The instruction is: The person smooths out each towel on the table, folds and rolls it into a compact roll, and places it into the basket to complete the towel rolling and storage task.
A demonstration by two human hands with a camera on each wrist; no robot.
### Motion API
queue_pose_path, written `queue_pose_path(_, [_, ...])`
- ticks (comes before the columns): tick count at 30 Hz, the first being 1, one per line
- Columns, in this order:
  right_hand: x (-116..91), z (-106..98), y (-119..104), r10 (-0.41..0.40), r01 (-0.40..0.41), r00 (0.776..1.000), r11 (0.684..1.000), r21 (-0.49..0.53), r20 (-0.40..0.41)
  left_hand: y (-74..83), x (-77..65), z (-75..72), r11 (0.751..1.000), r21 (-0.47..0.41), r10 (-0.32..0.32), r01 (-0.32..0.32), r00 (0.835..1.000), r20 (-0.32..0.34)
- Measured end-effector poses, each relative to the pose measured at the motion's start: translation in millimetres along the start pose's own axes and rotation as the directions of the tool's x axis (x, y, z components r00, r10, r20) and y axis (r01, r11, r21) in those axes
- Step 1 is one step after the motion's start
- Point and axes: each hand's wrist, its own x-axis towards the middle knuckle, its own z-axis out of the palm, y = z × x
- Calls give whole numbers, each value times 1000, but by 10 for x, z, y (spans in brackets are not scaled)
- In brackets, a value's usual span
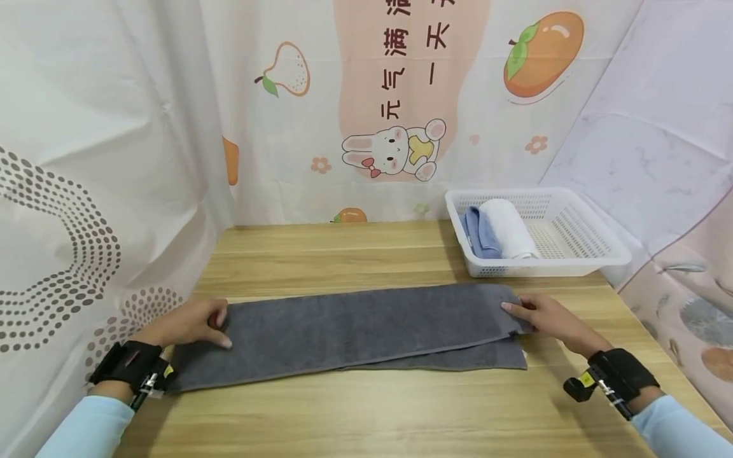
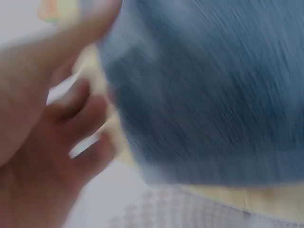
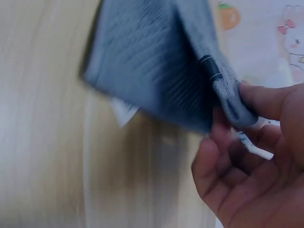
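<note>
Gray towel (image 1: 361, 331) in right hand's (image 1: 552, 321) pinch

At twelve o'clock hangs a white printed sheet (image 1: 275, 133) bearing a sideways cartoon rabbit (image 1: 395, 151) and dark-red Chinese characters (image 1: 396, 41), with a pear outline (image 1: 289, 69) at eleven and an orange fruit (image 1: 546, 57) between one and two. Dotted white sheeting (image 1: 132, 159) drapes nine o'clock, pale creased sheeting (image 1: 664, 127) two o'clock. Toward six spreads a wood-grain desk (image 1: 366, 416) under soft, even light.
</note>
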Motion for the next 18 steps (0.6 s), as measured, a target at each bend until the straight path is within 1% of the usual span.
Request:
queue_pose_path(1, [-19, -13, -24, 24, -24, 1000, 999, 39, 9, 55, 3, 17, 998, -54, 32, -29, 997, 72])
queue_pose_path(2, [-31, -25, -59, 36, -37, 999, 996, 84, 23, 111, -8, 25, 994, -99, 62, -48, 988, 144])
queue_pose_path(3, [-43, -39, -95, 51, -55, 998, 990, 129, 31, 167, -28, 36, 992, -118, 78, -54, 976, 203])
queue_pose_path(4, [-52, -59, -127, 58, -65, 997, 982, 176, 41, 220, -49, 50, 991, -119, 83, -55, 965, 249])
queue_pose_path(6, [-74, -102, -180, 68, -82, 996, 956, 282, 58, 299, -90, 83, 995, -92, 71, -46, 954, 292])
queue_pose_path(8, [-92, -147, -202, 51, -78, 995, 924, 374, 81, 347, -130, 104, 998, -52, 43, -28, 953, 301])
queue_pose_path(9, [-103, -168, -202, 40, -75, 995, 911, 405, 94, 358, -146, 107, 999, -48, 34, -21, 954, 296])
queue_pose_path(11, [-124, -197, -170, 8, -72, 990, 888, 455, 140, 354, -169, 106, 999, -42, 34, -23, 957, 287])
queue_pose_path(12, [-133, -203, -142, -7, -74, 986, 881, 467, 169, 343, -178, 103, 999, -32, 41, -33, 959, 282])
queue_pose_path(14, [-148, -194, -64, -40, -79, 969, 885, 460, 244, 312, -193, 91, 998, -6, 61, -62, 964, 258])
queue_pose_path(15, [-155, -175, -27, -46, -88, 958, 892, 443, 282, 293, -201, 84, 997, 5, 72, -75, 969, 236])
queue_pose_path(17, [-178, -126, 63, -48, -94, 937, 919, 382, 345, 255, -209, 71, 995, 39, 83, -91, 981, 177])
queue_pose_path(18, [-196, -97, 108, -37, -95, 931, 936, 339, 362, 239, -209, 63, 994, 52, 83, -92, 985, 153])
